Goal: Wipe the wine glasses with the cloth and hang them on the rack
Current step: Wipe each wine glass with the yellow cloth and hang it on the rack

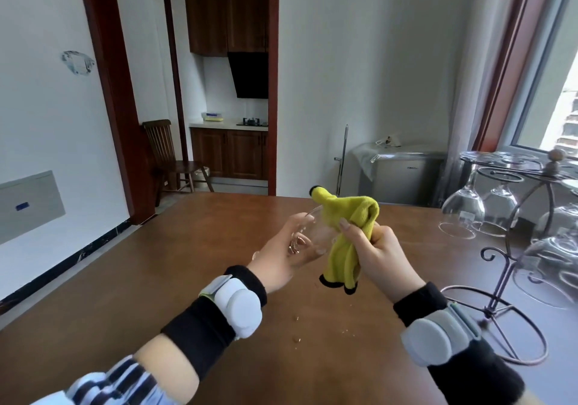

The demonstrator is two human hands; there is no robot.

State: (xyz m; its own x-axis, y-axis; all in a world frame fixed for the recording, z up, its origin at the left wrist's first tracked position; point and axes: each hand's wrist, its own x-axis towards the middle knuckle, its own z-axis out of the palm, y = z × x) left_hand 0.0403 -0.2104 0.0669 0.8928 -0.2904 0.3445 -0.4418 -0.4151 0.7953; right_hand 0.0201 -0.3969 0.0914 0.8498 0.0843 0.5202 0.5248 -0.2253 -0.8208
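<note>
my left hand (281, 254) is curled around a wine glass (308, 232), held over the table (156, 279), bowl lying roughly sideways with its mouth toward my right. my right hand (372, 248) is closed tight on the yellow cloth (344, 232), bunched and pushed against the bowl; how far inside it reaches i cannot tell. wiping looks underway. the rack (513, 248) stands to my right on the table, well apart from the glass, nearer my right hand, with glasses (463, 204) already hanging upside down. hanging will probably mean carrying the glass rightward, foot uppermost.
</note>
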